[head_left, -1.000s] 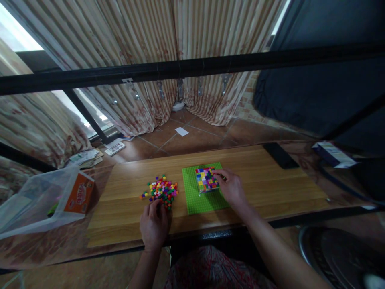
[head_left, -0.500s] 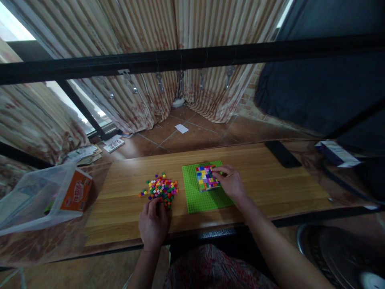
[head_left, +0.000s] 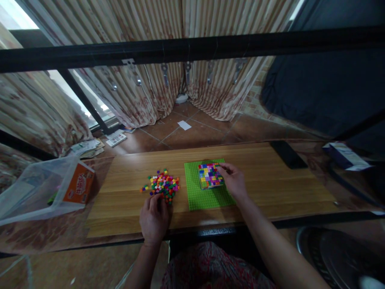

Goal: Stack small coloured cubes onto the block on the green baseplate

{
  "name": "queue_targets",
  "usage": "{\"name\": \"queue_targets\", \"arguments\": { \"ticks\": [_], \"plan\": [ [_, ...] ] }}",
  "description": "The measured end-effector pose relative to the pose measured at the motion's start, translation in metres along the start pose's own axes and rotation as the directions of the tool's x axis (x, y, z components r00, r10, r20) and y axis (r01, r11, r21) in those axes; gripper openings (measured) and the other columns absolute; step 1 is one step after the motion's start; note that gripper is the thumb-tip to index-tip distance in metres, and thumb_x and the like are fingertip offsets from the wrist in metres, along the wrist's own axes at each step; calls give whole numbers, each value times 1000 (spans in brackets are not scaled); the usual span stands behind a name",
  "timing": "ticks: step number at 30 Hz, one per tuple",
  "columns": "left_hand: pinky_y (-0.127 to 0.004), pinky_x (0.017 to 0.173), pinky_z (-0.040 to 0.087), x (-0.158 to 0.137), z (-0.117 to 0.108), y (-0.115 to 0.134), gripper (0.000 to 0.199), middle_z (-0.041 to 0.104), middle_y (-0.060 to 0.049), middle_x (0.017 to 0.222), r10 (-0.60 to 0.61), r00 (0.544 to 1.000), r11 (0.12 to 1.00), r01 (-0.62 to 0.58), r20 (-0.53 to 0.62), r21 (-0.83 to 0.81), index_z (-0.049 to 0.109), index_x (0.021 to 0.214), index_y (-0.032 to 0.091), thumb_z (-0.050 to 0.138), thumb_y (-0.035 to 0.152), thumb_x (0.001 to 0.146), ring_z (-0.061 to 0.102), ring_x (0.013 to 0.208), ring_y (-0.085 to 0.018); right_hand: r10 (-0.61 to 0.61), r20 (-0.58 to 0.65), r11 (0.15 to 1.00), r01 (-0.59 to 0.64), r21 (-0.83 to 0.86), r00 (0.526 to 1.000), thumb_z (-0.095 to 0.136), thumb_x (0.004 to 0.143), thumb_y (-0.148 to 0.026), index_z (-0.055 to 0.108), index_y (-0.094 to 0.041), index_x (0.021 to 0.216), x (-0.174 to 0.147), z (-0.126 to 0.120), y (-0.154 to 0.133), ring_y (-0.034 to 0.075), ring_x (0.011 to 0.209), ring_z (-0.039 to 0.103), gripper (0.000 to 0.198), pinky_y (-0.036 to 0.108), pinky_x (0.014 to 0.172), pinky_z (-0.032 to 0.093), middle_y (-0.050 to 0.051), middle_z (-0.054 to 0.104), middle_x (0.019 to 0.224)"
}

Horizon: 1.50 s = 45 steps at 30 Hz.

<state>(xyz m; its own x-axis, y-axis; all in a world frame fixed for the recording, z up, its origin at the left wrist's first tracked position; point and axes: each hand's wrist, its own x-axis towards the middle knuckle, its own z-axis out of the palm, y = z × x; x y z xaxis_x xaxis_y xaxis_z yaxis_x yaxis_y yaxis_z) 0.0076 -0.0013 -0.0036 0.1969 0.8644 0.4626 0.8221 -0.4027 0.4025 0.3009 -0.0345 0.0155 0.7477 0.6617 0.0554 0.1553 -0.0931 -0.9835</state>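
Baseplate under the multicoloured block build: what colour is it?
The baseplate is bright green, seen best in the head view.

The plate [head_left: 197, 199] is green and studded, lying flat below the frame's centre. On its upper part sits the block [head_left: 209, 176], its top a many-coloured mosaic. Small mixed-colour cubes [head_left: 165, 184] lie loosely heaped, lower left of centre.

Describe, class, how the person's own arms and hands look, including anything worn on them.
The left hand and right hand are ungloved. The left forearm and right forearm are bare, with no sleeve, watch or bracelet visible. A garment patterned in red and grey shows between them.
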Motion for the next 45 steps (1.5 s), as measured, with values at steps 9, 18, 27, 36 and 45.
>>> {"name": "queue_targets", "arguments": {
  "ticks": [9, 18, 27, 36, 45],
  "plan": [
    [-31, 75, 48, 0, -1, 1, 17, 68, -9, 99, -10, 1000, 1000, 10, 18, -11, 65, 103, 19, 56, 26, 90, 65, 87, -21, 74, -10, 995, -73, 66, 997, 79, 59, -50, 72, -17, 88, 4, 7, 2, 18, 71, 64, 45, 35, 71, 53, 5, 72, 78],
    [-31, 74, 48, -1, 0, 0, 18, 68, -9, 100, -20, 999, 1000, 20, 30, 5, 65, 105, 18, 57, 26, 90, 65, 89, -22, 116, -10, 989, -115, 89, 993, 81, 55, -46, 72, -15, 87, 6, 7, 0, 17, 71, 63, 45, 34, 70, 51, 4, 71, 77],
    [-31, 73, 47, 0, 0, 0, 18, 68, -9, 99, -7, 1000, 1000, 6, 20, 7, 65, 104, 18, 56, 25, 91, 65, 86, -21, 124, 2, 983, -123, 139, 992, 83, 50, -49, 72, -16, 83, 5, 8, -1, 17, 67, 63, 47, 33, 67, 51, 3, 71, 75],
    [-32, 75, 47, 0, -1, 1, 17, 68, -8, 98, 2, 1000, 1000, -2, 21, 1, 64, 103, 19, 53, 26, 91, 64, 86, -22, 90, -90, 980, -72, 185, 992, 72, 67, -53, 69, -18, 84, -9, -11, -15, 11, 53, 51, 39, 25, 51, 42, 1, 66, 69],
    [-33, 76, 48, -1, -3, 7, 15, 68, -8, 96, -41, 998, 999, 42, 48, -25, 63, 101, 20, 52, 25, 92, 65, 86, -22, -193, 200, 981, 192, 21, 961, 61, 85, -40, 72, -22, 89, -77, 13, -57, 19, 81, 66, 21, 32, 74, 51, 5, 73, 89]
  ]
}}
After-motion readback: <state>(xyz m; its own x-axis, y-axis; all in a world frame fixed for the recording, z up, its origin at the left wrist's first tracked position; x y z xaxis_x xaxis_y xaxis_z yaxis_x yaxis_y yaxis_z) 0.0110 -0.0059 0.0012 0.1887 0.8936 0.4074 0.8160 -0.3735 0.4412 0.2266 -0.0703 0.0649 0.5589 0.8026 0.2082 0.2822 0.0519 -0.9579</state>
